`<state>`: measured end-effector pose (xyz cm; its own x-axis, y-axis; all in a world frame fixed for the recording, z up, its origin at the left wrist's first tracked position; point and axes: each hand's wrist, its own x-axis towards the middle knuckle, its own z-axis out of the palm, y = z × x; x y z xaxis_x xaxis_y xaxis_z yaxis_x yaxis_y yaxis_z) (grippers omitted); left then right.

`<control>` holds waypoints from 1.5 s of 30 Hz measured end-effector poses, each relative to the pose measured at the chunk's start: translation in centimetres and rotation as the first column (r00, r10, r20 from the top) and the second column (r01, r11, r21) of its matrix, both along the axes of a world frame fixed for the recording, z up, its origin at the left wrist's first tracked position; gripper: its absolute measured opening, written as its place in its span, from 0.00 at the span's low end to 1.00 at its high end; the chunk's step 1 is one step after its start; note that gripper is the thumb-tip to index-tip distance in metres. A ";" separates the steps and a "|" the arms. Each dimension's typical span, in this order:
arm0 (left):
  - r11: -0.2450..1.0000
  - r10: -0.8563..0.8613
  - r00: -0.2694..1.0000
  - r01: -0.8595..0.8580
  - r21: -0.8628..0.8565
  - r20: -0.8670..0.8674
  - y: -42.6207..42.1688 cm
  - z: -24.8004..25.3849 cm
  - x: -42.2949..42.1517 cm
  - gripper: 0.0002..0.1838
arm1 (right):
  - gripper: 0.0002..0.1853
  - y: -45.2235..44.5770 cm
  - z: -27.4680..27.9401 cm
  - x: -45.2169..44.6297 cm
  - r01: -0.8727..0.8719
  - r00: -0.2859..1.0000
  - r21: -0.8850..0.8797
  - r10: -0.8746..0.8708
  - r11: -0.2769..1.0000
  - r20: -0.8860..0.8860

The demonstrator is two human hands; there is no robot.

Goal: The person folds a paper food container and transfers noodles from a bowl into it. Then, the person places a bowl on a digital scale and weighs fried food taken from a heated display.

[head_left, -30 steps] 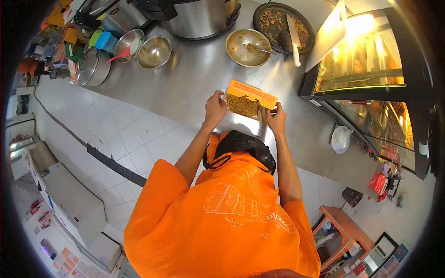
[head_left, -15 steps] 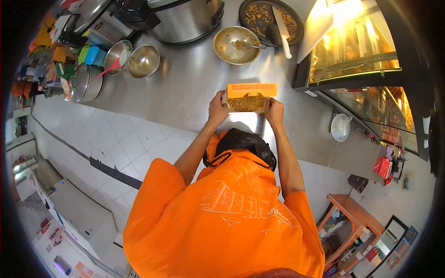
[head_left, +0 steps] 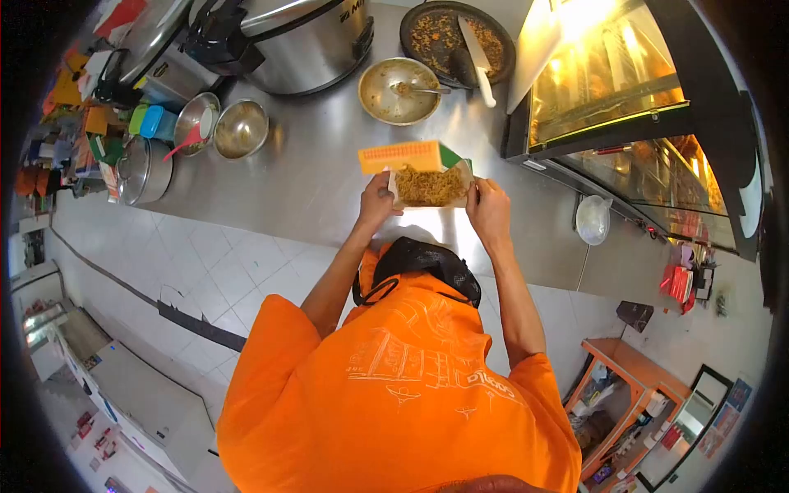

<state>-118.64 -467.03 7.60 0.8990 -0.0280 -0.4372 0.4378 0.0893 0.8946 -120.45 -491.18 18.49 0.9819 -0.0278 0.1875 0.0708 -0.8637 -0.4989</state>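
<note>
A takeaway box [head_left: 400, 156] with an orange lid stands open over the steel counter in front of me. Brown-yellow fried rice [head_left: 430, 187], or a similar grainy food, fills it on a pale paper lining. My left hand [head_left: 378, 200] is closed on the box's left side, thumb near the rim. Closed at the right edge, my right hand [head_left: 488, 205] pinches the box wall and paper there. The lid is tilted back and to the left, with a green flap showing at its right. The undersides of both hands are hidden.
Behind the box on the counter [head_left: 312, 164] sits a metal bowl with a spoon [head_left: 399, 107]. A dark pan [head_left: 427, 37] holds food scraps and a knife [head_left: 477, 62]. Large cookers [head_left: 308, 49] and bowls [head_left: 241, 131] stand left; a lit glass cabinet [head_left: 608, 82] stands right.
The lid has swung to the left and tilted, exposing more of the rice and a green flap. Both hands stay on the box. The whole view has shifted slightly.
</note>
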 end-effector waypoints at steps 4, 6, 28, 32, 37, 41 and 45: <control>0.983 -0.087 0.994 0.097 0.156 -0.071 0.1 -1.2 0.5 0.29 | 0.11 -1.8 -4.9 -0.7 0.089 0.990 0.065 -0.080 0.994 -0.119; 0.979 -0.114 0.991 0.123 0.160 -0.067 -0.4 -1.3 0.0 0.29 | 0.13 -3.0 -7.2 -1.8 0.173 0.974 0.125 -0.152 0.977 -0.168; 0.769 -0.339 0.940 0.254 0.587 0.037 10.7 -0.7 -4.8 0.12 | 0.16 -3.0 1.3 -8.3 -0.035 0.841 0.259 0.168 0.965 -0.514; 0.719 -0.335 0.942 0.263 0.643 -0.010 11.3 -1.7 -5.2 0.13 | 0.16 -1.2 1.7 -6.4 -0.113 0.819 0.273 0.246 0.955 -0.519; 0.774 -0.334 0.939 0.221 0.594 0.085 11.6 -2.7 -6.1 0.11 | 0.15 0.3 3.0 -6.3 -0.166 0.770 0.289 0.307 0.943 -0.560; 0.796 -0.317 0.946 0.229 0.560 0.064 12.9 -4.2 -9.0 0.12 | 0.16 1.0 3.5 -6.4 -0.248 0.779 0.324 0.387 0.913 -0.494; 0.934 -0.244 0.969 0.227 0.277 0.028 12.9 -4.3 -10.4 0.15 | 0.21 1.3 2.5 -7.5 -0.219 0.771 0.185 0.286 0.958 -0.569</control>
<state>-129.01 -454.12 3.32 0.9061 -0.1306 -0.4023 0.3608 -0.2576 0.8963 -127.98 -489.85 20.96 0.8750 0.2512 -0.4139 -0.0546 -0.7982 -0.5999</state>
